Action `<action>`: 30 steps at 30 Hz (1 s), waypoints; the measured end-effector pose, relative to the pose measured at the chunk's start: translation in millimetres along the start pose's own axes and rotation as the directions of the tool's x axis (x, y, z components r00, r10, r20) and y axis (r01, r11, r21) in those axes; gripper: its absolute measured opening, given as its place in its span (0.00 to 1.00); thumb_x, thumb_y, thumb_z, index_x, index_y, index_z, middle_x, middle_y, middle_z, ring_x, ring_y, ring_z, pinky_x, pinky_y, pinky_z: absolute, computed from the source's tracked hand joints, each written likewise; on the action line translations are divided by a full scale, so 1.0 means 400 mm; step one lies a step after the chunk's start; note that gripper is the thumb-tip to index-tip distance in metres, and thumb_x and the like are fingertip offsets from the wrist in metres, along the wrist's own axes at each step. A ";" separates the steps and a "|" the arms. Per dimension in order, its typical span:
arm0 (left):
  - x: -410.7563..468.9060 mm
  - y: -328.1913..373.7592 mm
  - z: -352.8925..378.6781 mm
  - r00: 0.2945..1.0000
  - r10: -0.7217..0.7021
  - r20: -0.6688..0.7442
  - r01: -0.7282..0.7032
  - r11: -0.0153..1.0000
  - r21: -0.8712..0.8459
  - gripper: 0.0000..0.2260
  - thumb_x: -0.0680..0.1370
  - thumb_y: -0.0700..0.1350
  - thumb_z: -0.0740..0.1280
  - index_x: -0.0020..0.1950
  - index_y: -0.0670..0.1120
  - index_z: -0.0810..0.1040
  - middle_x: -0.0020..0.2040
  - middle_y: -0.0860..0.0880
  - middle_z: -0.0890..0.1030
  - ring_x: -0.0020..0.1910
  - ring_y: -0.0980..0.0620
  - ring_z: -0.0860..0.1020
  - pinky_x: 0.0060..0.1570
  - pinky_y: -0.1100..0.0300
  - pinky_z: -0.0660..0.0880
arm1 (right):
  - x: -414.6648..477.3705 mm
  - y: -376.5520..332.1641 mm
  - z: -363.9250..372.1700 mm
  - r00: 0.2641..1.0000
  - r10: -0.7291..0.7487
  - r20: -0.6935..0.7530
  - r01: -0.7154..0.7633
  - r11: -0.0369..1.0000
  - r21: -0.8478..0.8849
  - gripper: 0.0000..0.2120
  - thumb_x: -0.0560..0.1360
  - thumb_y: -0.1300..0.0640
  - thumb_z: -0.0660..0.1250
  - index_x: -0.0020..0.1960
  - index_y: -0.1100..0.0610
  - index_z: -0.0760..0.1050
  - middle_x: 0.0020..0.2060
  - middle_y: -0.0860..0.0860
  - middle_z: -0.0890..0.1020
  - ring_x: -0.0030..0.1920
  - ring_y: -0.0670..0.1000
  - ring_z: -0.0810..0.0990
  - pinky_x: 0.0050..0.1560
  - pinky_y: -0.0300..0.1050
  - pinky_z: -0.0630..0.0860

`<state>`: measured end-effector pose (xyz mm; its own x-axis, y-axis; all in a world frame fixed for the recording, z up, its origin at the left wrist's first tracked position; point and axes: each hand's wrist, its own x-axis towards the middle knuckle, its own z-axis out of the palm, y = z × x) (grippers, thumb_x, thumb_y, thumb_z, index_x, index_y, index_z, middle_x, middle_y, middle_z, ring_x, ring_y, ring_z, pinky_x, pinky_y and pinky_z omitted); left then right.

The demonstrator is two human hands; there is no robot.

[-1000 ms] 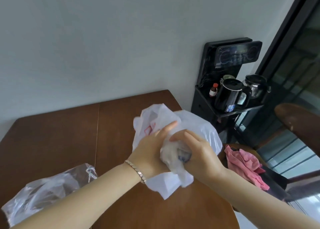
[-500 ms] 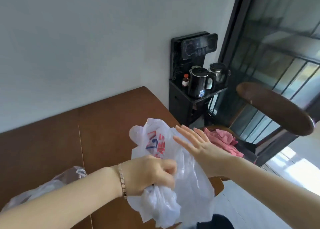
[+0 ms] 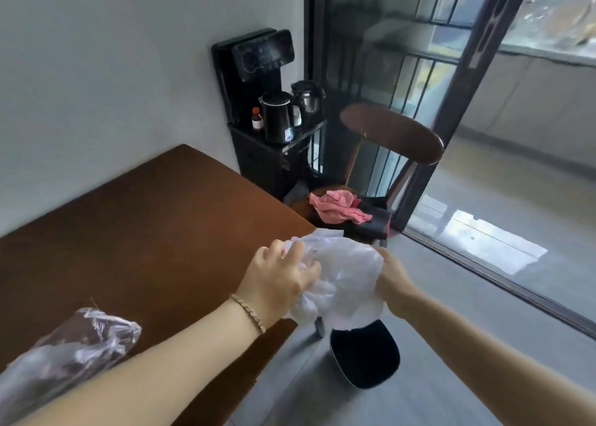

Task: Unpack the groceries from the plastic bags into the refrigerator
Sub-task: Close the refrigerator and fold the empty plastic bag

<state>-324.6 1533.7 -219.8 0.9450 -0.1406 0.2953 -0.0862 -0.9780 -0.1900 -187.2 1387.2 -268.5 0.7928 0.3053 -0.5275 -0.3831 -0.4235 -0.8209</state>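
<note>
The table (image 3: 145, 232) takes up the left of the room, with a clear bag (image 3: 71, 345) on its near edge. Off its right corner, above a black bin (image 3: 364, 354), a crumpled white bag (image 3: 345, 277) is held up. The left hand (image 3: 277, 280) curls its fingers into the plastic. The right hand (image 3: 392, 280) meets the other side, fingers hidden, so I can't tell their hold. It looks emptied. Next, I'd guess, drop it squarely in the bin, then start on the clear bag.

Both hands, left (image 3: 276, 280) and right (image 3: 392, 282), grip a crumpled white bag (image 3: 342, 280).
</note>
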 end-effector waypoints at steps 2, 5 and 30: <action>0.067 0.079 0.030 0.975 -0.185 0.122 0.197 0.976 -0.096 0.19 0.64 0.35 0.70 0.52 0.51 0.79 0.44 0.43 0.76 0.33 0.49 0.72 0.25 0.62 0.71 | -0.022 0.021 -0.061 0.987 0.153 -0.054 -0.133 0.951 0.278 0.07 0.76 0.62 0.58 0.39 0.61 0.70 0.33 0.56 0.72 0.32 0.53 0.70 0.27 0.36 0.68; 0.157 0.168 0.098 0.865 -0.403 0.297 0.481 0.836 -0.266 0.17 0.76 0.36 0.59 0.64 0.49 0.67 0.51 0.45 0.64 0.41 0.48 0.67 0.39 0.60 0.66 | -0.057 0.053 -0.128 0.990 0.077 -0.118 -0.030 0.932 0.361 0.07 0.71 0.57 0.65 0.46 0.59 0.72 0.40 0.57 0.75 0.39 0.55 0.74 0.41 0.44 0.71; 0.068 0.519 1.320 0.471 -0.190 0.861 0.822 0.449 -0.351 0.17 0.76 0.36 0.58 0.63 0.48 0.71 0.65 0.50 0.67 0.59 0.50 0.71 0.57 0.60 0.69 | 0.706 1.146 -0.078 0.938 0.234 -0.257 -0.210 0.971 0.119 0.27 0.66 0.61 0.71 0.61 0.48 0.66 0.50 0.47 0.78 0.51 0.49 0.78 0.44 0.42 0.77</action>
<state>-150.1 1408.1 -745.7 0.7332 0.2523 -0.6314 0.6277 -0.6084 0.4857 -124.3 1252.8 -787.0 0.7756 -0.0318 -0.6304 -0.5942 -0.3739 -0.7122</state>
